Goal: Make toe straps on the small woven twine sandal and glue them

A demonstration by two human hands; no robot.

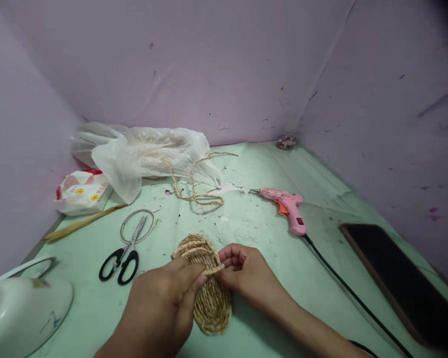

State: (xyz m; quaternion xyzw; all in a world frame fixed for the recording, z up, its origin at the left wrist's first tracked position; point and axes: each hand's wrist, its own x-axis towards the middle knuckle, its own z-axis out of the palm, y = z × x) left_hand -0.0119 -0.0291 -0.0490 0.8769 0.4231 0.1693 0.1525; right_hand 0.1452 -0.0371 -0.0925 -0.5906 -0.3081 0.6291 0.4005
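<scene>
A flat oval mat of coiled jute rope [209, 293] lies on the green table near me. My left hand [160, 308] rests over its left side, thumb and fingers pinched on the loose rope end [213, 271]. My right hand [244, 271] is curled at the mat's right edge, its fingers closed on the same rope end. Both hands cover part of the coil.
Black-handled scissors [125, 253] lie left of the mat. A pink glue gun [289, 209] with a black cord [343, 286] lies right. Behind are loose jute rope [194, 191], a plastic bag [142, 154], a packet [80, 191], sticks [82, 223]; a white bowl [18, 313] front left, a dark phone [399, 278] right.
</scene>
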